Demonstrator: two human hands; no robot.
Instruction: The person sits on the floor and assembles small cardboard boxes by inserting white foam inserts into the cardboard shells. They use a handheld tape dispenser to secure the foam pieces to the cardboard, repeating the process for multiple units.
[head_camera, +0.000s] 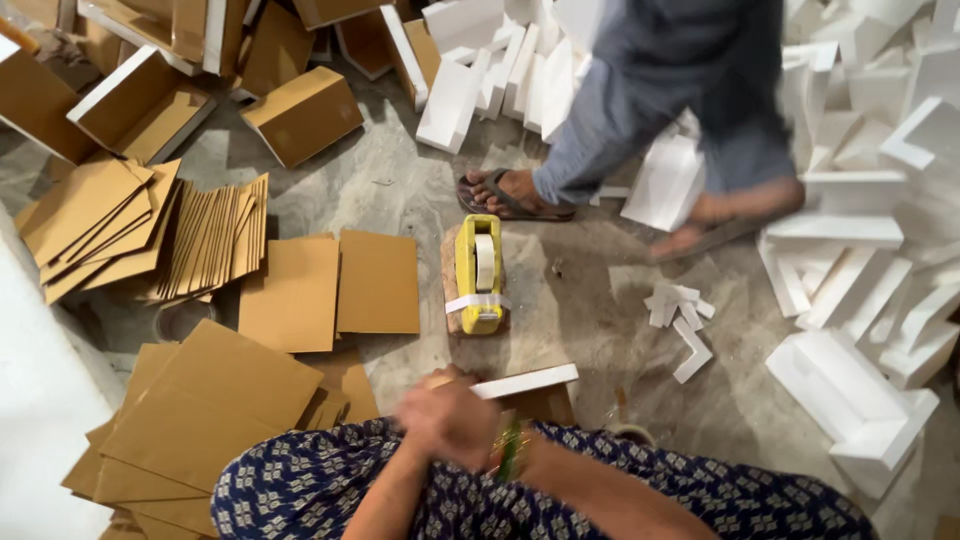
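Note:
My left hand (446, 415) is blurred by motion. Its fingers curl over the near end of a small brown box (545, 404) with a white foam strip (527, 381) along its top, held over my lap. My right hand (487, 441) is mostly hidden behind the left one. Only its wrist with green bangles (511, 450) shows, right by the box. A yellow tape dispenser (479, 272) with a roll of pale tape stands on a small board on the floor just beyond my hands.
Flat brown cardboard sheets (293, 292) and stacks of them lie to the left, with folded brown boxes (303, 113) at the back. White foam pieces (850, 390) are heaped at the right and rear. Another person's sandalled feet (512, 193) step across the floor behind the dispenser.

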